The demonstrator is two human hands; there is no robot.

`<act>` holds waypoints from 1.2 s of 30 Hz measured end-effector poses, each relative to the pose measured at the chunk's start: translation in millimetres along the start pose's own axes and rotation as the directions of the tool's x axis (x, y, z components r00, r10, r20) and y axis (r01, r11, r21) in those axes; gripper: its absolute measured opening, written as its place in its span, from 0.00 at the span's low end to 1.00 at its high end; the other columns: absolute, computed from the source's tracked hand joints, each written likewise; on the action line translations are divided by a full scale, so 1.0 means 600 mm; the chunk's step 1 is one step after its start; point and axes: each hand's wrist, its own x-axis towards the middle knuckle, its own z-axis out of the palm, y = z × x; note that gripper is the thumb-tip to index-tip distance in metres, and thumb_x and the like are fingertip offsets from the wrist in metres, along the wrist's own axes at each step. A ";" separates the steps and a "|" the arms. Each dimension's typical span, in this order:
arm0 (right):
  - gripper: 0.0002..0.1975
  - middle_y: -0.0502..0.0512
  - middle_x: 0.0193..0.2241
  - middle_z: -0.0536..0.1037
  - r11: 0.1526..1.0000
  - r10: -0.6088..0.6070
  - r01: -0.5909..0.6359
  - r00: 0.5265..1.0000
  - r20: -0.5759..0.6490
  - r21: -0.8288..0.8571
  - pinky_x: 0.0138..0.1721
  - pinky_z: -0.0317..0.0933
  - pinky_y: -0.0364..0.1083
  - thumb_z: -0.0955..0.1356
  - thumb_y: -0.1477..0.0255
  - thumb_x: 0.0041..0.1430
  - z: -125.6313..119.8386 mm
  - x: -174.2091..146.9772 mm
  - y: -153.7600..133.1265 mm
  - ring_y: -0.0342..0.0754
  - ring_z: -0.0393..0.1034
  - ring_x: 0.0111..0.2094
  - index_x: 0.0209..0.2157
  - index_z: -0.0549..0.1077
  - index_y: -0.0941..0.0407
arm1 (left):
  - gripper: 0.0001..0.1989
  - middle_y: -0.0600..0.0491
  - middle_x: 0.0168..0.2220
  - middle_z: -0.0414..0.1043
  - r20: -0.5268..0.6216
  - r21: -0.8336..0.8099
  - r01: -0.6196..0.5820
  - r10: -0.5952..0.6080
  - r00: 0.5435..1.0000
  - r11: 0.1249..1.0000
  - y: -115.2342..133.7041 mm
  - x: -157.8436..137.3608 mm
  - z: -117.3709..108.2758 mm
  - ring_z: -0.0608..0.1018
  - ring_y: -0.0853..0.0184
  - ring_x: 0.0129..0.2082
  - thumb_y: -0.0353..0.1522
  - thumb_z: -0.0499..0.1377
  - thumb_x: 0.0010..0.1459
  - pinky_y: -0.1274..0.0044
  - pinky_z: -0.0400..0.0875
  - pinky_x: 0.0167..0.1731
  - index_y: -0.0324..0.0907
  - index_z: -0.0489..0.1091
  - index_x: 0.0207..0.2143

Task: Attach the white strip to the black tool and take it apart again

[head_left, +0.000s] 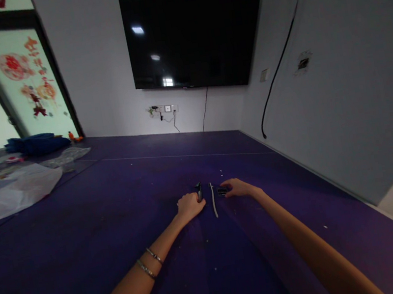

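My left hand (190,206) is closed round a small dark, shiny object (198,191) that stands up past the fingers; its kind is too small to make out. Across from it, my right hand (239,187) grips the edge of a small black flat piece (222,191) with lighter marks, held low at the purple surface. Between the two hands lies a thin, slightly curved whitish strip (213,201), touched by neither.
The purple surface (129,237) carries scattered white specks. White plastic sheeting (34,185) and a dark blue cloth bundle (37,144) lie at the far left. A television (194,38) hangs on the back wall. A black cable (280,61) dangles along the right wall.
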 end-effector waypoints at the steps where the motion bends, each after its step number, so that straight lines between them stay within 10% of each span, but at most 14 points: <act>1: 0.27 0.58 0.46 0.74 1.000 0.003 -0.003 1.000 0.002 0.003 0.45 0.60 0.49 0.70 0.71 0.42 0.000 0.000 0.000 0.53 0.68 0.44 0.48 0.70 0.57 | 0.17 0.48 0.32 0.75 0.000 0.006 0.000 0.000 1.000 1.000 0.000 0.001 0.000 0.76 0.59 0.36 0.44 0.50 0.54 0.73 0.66 0.35 0.42 0.72 0.30; 25: 0.26 0.60 0.50 0.70 0.996 -0.033 0.045 0.988 -0.151 0.078 0.51 0.58 0.49 0.68 0.66 0.50 0.012 -0.037 0.012 0.52 0.64 0.50 0.52 0.67 0.58 | 0.17 0.49 0.33 0.74 0.073 -0.096 0.023 -0.016 0.997 0.995 -0.015 0.028 -0.008 0.76 0.60 0.35 0.43 0.49 0.54 0.74 0.66 0.33 0.42 0.72 0.28; 36: 0.19 0.59 0.53 0.68 0.979 0.109 -0.170 0.904 -0.413 -0.114 0.55 0.53 0.51 0.57 0.73 0.59 0.070 -0.112 0.084 0.50 0.58 0.56 0.50 0.68 0.58 | 0.19 0.40 0.48 0.66 -0.261 0.113 0.066 -0.035 0.965 0.991 -0.121 0.055 -0.010 0.66 0.57 0.50 0.38 0.45 0.59 0.67 0.60 0.47 0.36 0.64 0.47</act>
